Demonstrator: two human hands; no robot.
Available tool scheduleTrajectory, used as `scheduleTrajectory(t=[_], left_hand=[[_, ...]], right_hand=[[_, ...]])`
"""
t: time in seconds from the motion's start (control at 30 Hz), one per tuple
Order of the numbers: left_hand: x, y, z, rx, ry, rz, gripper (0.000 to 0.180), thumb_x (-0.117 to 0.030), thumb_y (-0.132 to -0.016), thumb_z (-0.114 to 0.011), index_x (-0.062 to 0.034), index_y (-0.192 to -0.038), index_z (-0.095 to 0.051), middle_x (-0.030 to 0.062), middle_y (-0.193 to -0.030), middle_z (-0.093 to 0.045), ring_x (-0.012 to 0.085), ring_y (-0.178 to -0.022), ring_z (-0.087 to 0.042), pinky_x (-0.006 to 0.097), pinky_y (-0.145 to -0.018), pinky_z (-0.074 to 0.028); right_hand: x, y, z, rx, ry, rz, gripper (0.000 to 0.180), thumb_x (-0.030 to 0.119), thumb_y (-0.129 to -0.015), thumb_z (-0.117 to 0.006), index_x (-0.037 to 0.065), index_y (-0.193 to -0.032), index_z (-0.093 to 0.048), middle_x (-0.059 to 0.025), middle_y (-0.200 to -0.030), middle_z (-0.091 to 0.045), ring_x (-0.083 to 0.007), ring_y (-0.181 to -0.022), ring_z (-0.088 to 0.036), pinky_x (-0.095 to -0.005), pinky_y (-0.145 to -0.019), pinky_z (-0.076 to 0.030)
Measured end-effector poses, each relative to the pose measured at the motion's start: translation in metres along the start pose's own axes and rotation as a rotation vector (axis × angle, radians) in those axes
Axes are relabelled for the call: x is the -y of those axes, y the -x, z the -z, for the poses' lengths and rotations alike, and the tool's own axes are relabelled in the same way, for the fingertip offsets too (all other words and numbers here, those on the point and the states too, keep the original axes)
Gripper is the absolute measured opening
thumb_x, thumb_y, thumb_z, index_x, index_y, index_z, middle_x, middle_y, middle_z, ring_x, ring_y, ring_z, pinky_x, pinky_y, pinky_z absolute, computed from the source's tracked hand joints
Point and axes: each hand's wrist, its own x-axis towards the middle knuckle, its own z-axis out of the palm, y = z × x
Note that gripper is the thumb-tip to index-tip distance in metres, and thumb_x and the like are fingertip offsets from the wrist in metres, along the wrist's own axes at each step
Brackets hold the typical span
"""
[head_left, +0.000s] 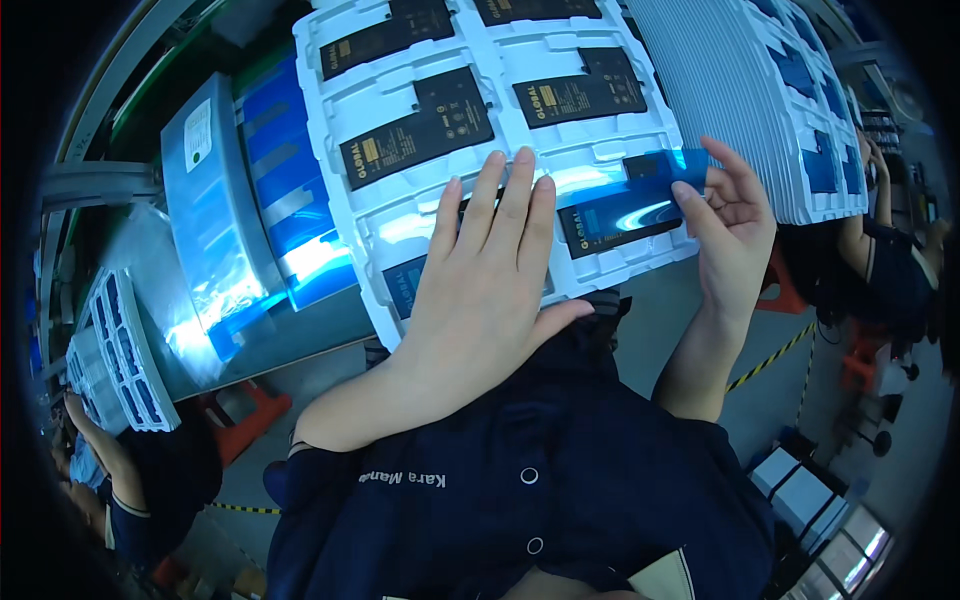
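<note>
A white moulded tray (505, 140) lies in front of me, its pockets holding flat black battery packs (420, 128) with gold print. My left hand (480, 285) rests flat over the lower left pocket, fingers stretched out and palm down. It hides most of the battery there. A glossy, see-through blue film (690, 165) covers the lower right battery (622, 222). My right hand (735, 225) pinches the film's right end between thumb and fingers at the tray's right edge. How far the film reaches under my left hand is hard to tell.
At the right stands a tall stack of white trays (700, 90). Left of my tray lie blue film sheets (290, 180) and a clear-wrapped pack (205, 190). Co-workers sit on both sides, one beside another tray (130, 350). Orange stools (245, 425) stand on the floor.
</note>
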Motion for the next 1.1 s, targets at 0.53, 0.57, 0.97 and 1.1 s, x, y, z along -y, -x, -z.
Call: scheduleTrajectory(t=[0.53, 0.57, 0.97, 1.1], left_hand=[[-0.001, 0.002, -0.003, 0.010, -0.072, 0.013, 0.074, -0.048, -0.073, -0.071, 0.0044, -0.120, -0.046, 0.0263, -0.141, -0.032, 0.0432, -0.133, -0.027, 0.060, -0.105, -0.018], [-0.001, 0.001, -0.003, 0.010, -0.063, 0.015, 0.073, -0.047, -0.072, -0.072, 0.0038, -0.118, -0.048, 0.0266, -0.141, -0.032, 0.0436, -0.133, -0.027, 0.060, -0.105, -0.018], [-0.002, -0.001, -0.002, -0.008, -0.035, -0.013, 0.054, -0.044, -0.072, -0.072, -0.0107, -0.113, -0.060, 0.0293, -0.139, -0.032, 0.0471, -0.131, -0.028, 0.057, -0.104, -0.022], [-0.002, 0.000, -0.002, -0.008, -0.039, -0.016, 0.054, -0.043, -0.072, -0.073, -0.0101, -0.113, -0.060, 0.0296, -0.140, -0.031, 0.0474, -0.131, -0.027, 0.058, -0.104, -0.022]], right_hand=[[-0.002, 0.011, -0.002, 0.035, 0.041, 0.005, 0.044, -0.008, -0.078, -0.066, -0.007, -0.120, -0.052, -0.0098, -0.088, -0.066, -0.0090, -0.079, -0.063, -0.0182, -0.070, -0.049], [-0.002, 0.011, -0.003, 0.032, 0.042, 0.008, 0.044, -0.008, -0.078, -0.066, -0.007, -0.120, -0.052, -0.0097, -0.088, -0.066, -0.0090, -0.079, -0.063, -0.0181, -0.070, -0.049], [-0.003, 0.013, -0.009, 0.015, 0.125, 0.044, 0.043, -0.009, -0.077, -0.065, -0.005, -0.118, -0.054, -0.0075, -0.085, -0.065, -0.0059, -0.073, -0.060, -0.0160, -0.064, -0.047], [-0.005, 0.016, -0.011, 0.024, 0.398, 0.075, 0.050, -0.008, -0.074, -0.068, 0.000, -0.121, -0.055, -0.0064, -0.084, -0.065, -0.0038, -0.066, -0.057, -0.0149, -0.059, -0.044]])
